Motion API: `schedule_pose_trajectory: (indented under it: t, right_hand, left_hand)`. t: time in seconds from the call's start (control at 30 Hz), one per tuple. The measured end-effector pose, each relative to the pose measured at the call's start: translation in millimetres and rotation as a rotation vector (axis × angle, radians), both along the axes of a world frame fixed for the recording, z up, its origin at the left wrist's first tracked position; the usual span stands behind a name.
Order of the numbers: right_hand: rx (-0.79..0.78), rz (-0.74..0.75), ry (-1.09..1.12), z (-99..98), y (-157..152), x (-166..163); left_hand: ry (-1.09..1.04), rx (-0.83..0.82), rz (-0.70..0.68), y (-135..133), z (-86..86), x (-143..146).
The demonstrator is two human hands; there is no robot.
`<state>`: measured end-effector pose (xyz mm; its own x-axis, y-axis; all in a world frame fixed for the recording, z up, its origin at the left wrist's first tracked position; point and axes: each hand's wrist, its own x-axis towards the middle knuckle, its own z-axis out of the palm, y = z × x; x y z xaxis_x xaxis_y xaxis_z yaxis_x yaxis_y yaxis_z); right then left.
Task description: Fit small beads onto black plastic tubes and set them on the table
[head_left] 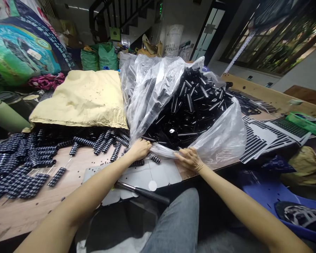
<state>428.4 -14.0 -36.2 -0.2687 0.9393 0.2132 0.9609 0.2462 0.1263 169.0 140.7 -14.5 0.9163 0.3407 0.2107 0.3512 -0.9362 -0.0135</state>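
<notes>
In the head view, here's the left hand (140, 149) grasping the clear plastic bag (223, 137) by its rim at eight o'clock, the right hand (189, 158) gripping it at six, black tubes (197, 105) heaped inside, all on the tabletop (15, 218).

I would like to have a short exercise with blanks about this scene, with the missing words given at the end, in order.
1. The left hand and the right hand hold the ____ (near or far) edge of the plastic bag.
2. The loose pieces heaped in the bag are ____ in colour.
3. The cloth beside the bag is pale ____.
4. In the picture, the striped sheets lie to the ____ of the bag.

Missing words: near; black; yellow; right.
</notes>
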Motion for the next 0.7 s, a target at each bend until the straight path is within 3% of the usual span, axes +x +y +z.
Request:
schedule_pose_trajectory:
  t: [0.1, 0.2, 0.33, 0.4, 0.5, 0.6, 0.7]
  right_hand:
    - [-0.024, 0.102, -0.046, 1.7, 22, -9]
    - [0.016, 0.035, -0.063, 4.9, 54, -12]
    - [0.065, -0.056, -0.070, 6.6, 81, -13]
    - [0.089, -0.089, -0.070, 6.0, 82, -17]
    - [0.133, -0.128, -0.068, 5.5, 76, -26]
    - [0.190, -0.170, -0.059, 6.7, 69, -40]
    - [0.277, -0.237, -0.035, 6.9, 61, -66]
  left_hand:
    - [0.028, -0.015, 0.099, 18, -2.7, 5]
    - [0.064, -0.041, 0.161, 38, -0.5, 14]
    - [0.068, -0.053, 0.112, 53, 8.8, 6]
    - [0.080, -0.066, 0.114, 57, 12.0, -6]
    - [0.124, -0.106, 0.235, 68, 12.7, -18]
    - [0.150, -0.163, 0.358, 86, 11.8, -13]
    - [0.158, -0.238, 0.397, 102, 11.1, -6]
